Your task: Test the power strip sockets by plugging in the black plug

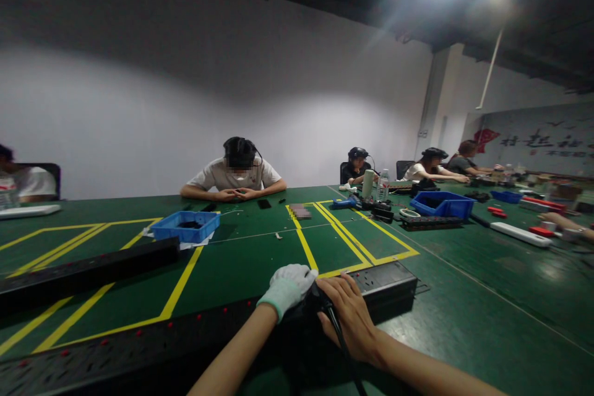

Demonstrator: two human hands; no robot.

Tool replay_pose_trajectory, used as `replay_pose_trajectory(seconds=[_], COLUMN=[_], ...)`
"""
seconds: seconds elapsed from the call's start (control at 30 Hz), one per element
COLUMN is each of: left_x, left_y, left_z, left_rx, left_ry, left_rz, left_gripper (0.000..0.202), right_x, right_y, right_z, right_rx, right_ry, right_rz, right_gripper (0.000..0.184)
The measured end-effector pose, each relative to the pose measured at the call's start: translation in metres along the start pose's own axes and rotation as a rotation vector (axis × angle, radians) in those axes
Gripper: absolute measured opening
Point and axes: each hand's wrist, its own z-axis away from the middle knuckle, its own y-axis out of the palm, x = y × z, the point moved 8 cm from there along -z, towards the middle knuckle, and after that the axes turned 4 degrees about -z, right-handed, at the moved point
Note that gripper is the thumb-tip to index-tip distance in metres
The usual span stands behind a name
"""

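A long black power strip (pixel 390 279) with rows of sockets and small red dots lies across the table in front of me. My left hand (pixel 288 284), in a white glove with a mint cuff, is closed over the strip, its fingertips at the far side. Beside it, my bare right hand (pixel 348 318) is wrapped around a black plug (pixel 317 298) set against the strip's top. A black cable (pixel 341 337) runs from the plug down toward me. Whether the plug's pins sit in a socket is hidden.
Another black strip (pixel 93 266) lies at left, near a blue tray (pixel 185 229) with dark parts. At right are a blue bin (pixel 443 205), a bottle (pixel 383 185) and a white power strip (pixel 520 234). A person (pixel 239 179) sits opposite; others sit farther along. Yellow tape marks the green table.
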Motion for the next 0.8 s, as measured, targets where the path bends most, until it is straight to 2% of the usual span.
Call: replay_pose_trajectory(seconds=[0.3, 0.53, 0.8], left_x=[0.0007, 0.007, 0.0032], left_y=[0.0009, 0.0008, 0.004], left_z=[-0.0034, -0.0048, -0.0052], left_rx=[-0.039, -0.101, -0.099], left_ry=[0.014, 0.009, 0.049], left_rz=[-0.011, 0.006, 0.0], left_gripper=[0.03, 0.037, 0.038], right_x=[-0.0005, -0.0021, 0.0], right_y=[-0.0004, 0.001, 0.0001], right_z=[-0.0008, -0.0008, -0.0004], right_rx=[-0.01, -0.003, -0.002], right_ry=[-0.003, 0.0, 0.002], right_rz=[-0.01, -0.002, 0.012], right_gripper=[0.061, 0.062, 0.061])
